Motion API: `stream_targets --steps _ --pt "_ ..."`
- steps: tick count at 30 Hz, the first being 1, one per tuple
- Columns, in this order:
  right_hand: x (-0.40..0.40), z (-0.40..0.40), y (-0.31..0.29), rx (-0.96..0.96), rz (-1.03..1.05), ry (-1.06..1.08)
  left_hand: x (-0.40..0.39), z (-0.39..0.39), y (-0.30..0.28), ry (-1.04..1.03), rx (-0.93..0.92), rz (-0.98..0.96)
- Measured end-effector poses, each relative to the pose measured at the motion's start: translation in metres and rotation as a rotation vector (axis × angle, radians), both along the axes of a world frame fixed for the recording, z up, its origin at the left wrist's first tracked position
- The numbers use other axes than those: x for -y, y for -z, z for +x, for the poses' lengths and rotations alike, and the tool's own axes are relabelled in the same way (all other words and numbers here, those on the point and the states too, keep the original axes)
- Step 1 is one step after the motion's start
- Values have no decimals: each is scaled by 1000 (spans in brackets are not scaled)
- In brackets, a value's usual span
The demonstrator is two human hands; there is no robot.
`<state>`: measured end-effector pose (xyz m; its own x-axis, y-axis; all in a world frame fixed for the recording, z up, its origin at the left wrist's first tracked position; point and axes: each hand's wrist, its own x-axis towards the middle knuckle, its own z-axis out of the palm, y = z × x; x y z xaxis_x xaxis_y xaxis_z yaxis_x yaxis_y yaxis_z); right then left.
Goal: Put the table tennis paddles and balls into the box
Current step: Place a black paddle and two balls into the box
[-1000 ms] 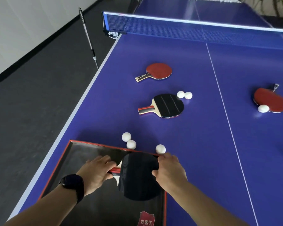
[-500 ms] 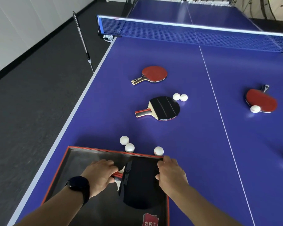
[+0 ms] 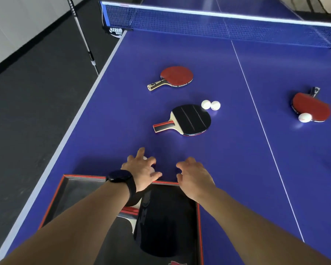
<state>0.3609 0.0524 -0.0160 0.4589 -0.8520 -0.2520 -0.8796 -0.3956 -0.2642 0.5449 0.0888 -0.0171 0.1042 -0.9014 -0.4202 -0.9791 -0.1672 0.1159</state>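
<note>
A black paddle lies inside the black, red-rimmed box at the near left of the blue table. Just past the box's far rim, my left hand hovers with spread fingers over two white balls, which are mostly hidden beneath it. My right hand is beside it, fingers apart, and hides a third ball. Farther out lie a black paddle with two balls touching its edge, a red paddle, and at the right another red paddle with a ball against it.
The net spans the far end of the table. The table's white left edge runs diagonally beside dark floor. A thin metal pole stands by that edge. A white centre line divides the table surface.
Both hands let go of the black paddle, which now rests in the box. They moved forward past the box's far rim and opened over the nearest balls.
</note>
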Motion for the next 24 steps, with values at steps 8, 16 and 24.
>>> stream_targets --steps 8,16,24 --pt "-2 -1 -2 192 -46 56 0 10 8 -1 -154 -267" --pt "-63 25 -38 415 25 -135 -84 45 -20 -46 -224 -278" --pt "-89 81 -7 355 -69 -309 -129 56 -3 -184 -373 -285"
